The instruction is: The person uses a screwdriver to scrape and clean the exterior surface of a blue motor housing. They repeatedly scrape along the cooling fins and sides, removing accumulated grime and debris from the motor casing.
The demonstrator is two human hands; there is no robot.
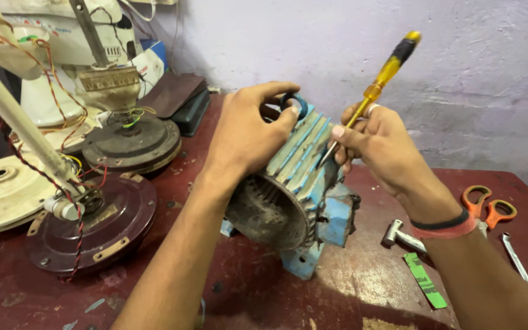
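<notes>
We have the blue motor (300, 195) lying on its side in the middle of the red table (362, 287). Our left hand (245, 134) clasps the motor's finned top by the lifting ring (294, 102); our right hand (377, 146) pinches the yellow screwdriver (374, 91), tip against the fins. Best, we judge, to brace the motor firmly and press the tip squarely. Right of the motor lie a hammer (398, 235) and scissors (487, 208).

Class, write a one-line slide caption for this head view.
Left hand grips a blue motor; right hand holds a yellow screwdriver against its fins.
</notes>
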